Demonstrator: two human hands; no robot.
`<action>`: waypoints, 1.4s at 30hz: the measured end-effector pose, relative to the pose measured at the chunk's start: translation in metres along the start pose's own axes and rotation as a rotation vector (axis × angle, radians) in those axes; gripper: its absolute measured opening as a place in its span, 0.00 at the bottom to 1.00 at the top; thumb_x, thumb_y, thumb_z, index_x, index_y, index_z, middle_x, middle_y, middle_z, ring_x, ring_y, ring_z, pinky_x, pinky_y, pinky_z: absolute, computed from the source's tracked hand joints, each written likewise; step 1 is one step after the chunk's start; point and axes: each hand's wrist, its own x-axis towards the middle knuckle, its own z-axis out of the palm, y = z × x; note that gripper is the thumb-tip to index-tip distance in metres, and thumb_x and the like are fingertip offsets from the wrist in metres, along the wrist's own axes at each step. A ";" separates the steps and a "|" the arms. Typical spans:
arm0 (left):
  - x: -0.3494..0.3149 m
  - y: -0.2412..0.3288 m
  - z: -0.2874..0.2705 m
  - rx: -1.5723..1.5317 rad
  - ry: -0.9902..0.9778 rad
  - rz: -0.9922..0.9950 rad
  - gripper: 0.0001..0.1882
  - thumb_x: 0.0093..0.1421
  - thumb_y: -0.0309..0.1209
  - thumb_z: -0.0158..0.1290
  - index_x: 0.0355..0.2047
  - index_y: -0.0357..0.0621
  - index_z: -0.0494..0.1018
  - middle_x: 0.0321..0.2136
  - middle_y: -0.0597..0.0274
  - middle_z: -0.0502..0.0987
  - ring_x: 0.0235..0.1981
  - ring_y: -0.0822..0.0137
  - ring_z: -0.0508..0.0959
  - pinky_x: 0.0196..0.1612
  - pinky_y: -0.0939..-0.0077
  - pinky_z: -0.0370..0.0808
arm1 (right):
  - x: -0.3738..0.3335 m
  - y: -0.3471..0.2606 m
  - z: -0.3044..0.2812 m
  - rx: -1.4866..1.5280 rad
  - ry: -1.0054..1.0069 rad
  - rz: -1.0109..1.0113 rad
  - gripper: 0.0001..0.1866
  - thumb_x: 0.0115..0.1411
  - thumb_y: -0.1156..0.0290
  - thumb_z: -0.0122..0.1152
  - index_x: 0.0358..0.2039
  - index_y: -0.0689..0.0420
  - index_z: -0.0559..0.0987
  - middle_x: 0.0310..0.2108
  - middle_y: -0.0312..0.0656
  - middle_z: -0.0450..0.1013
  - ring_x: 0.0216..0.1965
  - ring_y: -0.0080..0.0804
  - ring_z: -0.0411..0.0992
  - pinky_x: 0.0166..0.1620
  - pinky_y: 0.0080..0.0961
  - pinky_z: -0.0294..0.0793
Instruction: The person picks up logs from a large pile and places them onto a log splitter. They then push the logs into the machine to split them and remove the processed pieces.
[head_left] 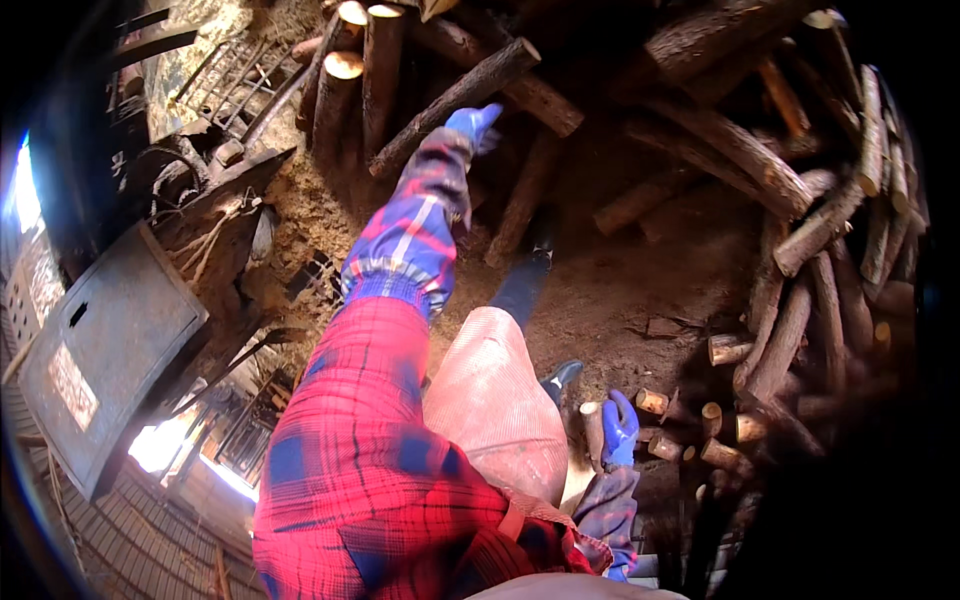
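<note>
My left hand (pixel 475 125), in a blue-purple glove, reaches forward right beside a long bark-covered log (pixel 455 108) that slants up to the right. Its fingers are partly blurred, and I cannot tell whether they grip that log. Lower down on the right, my right hand (pixel 620 430) wears a similar glove. It is closed against a short, pale-ended piece of log (pixel 593 435), held upright at its side. Plaid sleeves cover both arms, and a pinkish ribbed cloth (pixel 500 400) covers my lap.
Logs (pixel 750 160) lie piled at the far side and right. Several short cut pieces (pixel 725 455) are scattered near my right hand. On the left stand a grey metal panel (pixel 110 350) and a metal rack (pixel 235 85). Brown earth (pixel 630 300) forms the floor.
</note>
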 end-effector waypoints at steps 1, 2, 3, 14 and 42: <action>0.010 0.013 0.017 -0.159 -0.117 -0.030 0.31 0.59 0.54 0.53 0.57 0.50 0.70 0.46 0.42 0.75 0.41 0.55 0.78 0.44 0.61 0.77 | 0.011 0.010 0.007 0.017 0.024 0.028 0.17 0.63 0.66 0.57 0.46 0.66 0.77 0.42 0.44 0.74 0.43 0.30 0.71 0.47 0.26 0.72; 0.037 0.008 0.024 0.002 -0.117 0.126 0.30 0.59 0.45 0.54 0.61 0.54 0.65 0.50 0.43 0.73 0.46 0.55 0.76 0.48 0.61 0.75 | 0.020 0.013 0.012 0.012 -0.005 0.095 0.17 0.63 0.67 0.57 0.48 0.65 0.76 0.43 0.43 0.74 0.44 0.30 0.72 0.48 0.26 0.72; 0.062 0.001 0.031 0.161 -0.088 0.280 0.33 0.59 0.36 0.54 0.65 0.58 0.59 0.55 0.44 0.70 0.51 0.54 0.74 0.53 0.60 0.73 | 0.026 0.018 0.017 0.006 -0.032 0.161 0.18 0.63 0.67 0.57 0.49 0.65 0.76 0.45 0.42 0.74 0.46 0.30 0.72 0.50 0.25 0.71; 0.125 -0.012 0.024 0.645 0.409 0.925 0.38 0.54 0.19 0.54 0.64 0.63 0.61 0.61 0.53 0.66 0.62 0.54 0.65 0.67 0.64 0.60 | 0.027 0.012 0.035 0.506 -0.144 0.564 0.25 0.64 0.61 0.58 0.58 0.58 0.70 0.54 0.40 0.72 0.48 0.30 0.73 0.48 0.24 0.73; -0.611 -0.253 0.446 1.008 -0.949 0.839 0.24 0.62 0.42 0.56 0.50 0.34 0.72 0.42 0.58 0.78 0.44 0.69 0.76 0.50 0.72 0.72 | -0.306 0.254 -0.564 0.633 0.996 -0.801 0.33 0.62 0.63 0.62 0.63 0.58 0.61 0.52 0.50 0.70 0.45 0.32 0.74 0.46 0.23 0.77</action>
